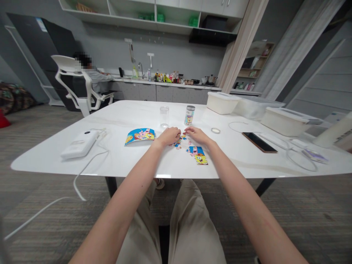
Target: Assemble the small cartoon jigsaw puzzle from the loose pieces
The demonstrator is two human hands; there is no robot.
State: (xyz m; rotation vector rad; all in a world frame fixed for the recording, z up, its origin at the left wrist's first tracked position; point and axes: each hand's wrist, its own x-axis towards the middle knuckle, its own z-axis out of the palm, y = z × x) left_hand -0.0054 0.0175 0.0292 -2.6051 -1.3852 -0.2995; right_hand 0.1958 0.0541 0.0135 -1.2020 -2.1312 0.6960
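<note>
My left hand (171, 136) rests with bent, closed fingers at the left side of a small heap of jigsaw pieces (178, 143); what its fingertips hold is hidden. Across the heap, my right hand (197, 135) has its thumb and fingertips together on a small jigsaw piece (184, 133). Nearer the table edge, below my right hand, lies a partly joined jigsaw puzzle (200, 157) with a yellow cartoon figure on blue. A curved picture sheet (140, 135) with similar cartoon figures lies left of my left hand.
Behind my hands stand a clear jar (164, 118) and a cartoon-printed canister (189, 116). A round lid (215, 130) lies right of them. A phone (259, 142), cables and storage boxes (222, 102) occupy the right. A white device (80, 144) lies left. A person (99, 79) sits beyond.
</note>
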